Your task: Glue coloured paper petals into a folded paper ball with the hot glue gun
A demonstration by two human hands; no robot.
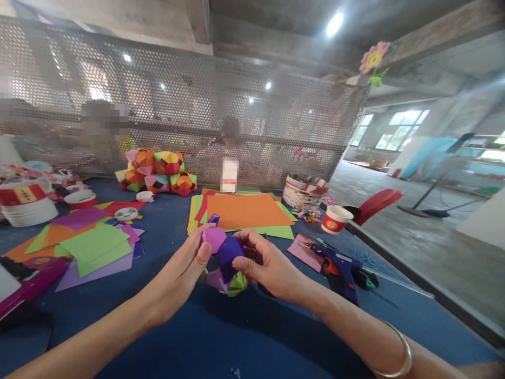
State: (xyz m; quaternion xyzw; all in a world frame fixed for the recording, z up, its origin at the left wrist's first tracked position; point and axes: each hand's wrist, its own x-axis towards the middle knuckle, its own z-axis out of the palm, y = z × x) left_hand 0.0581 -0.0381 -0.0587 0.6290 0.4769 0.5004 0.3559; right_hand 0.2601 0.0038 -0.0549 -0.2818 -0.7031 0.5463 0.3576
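Between my two hands is a folded-paper ball (231,258) with pink, dark blue, lilac and green panels and hollows between them. My left hand (189,258) grips its pink side, thumb toward me. On the other side my right hand (268,263) pinches the dark blue panel between thumb and fingers; some fingertips are hidden behind the paper. The ball is held over the blue tabletop (189,337). Just beyond it lies a stack of coloured paper sheets (246,208), orange on top. Right of my right hand rests a blue glue gun (339,263) beside a pink paper piece (303,252).
Finished paper balls (158,171) are piled at the back left. Loose paper squares (94,242) and a magenta tool (35,284) lie left. A woven basket (305,189), paper cup (336,218) and clear glue stick (398,281) stand or lie right. A mesh screen (252,105) borders the back.
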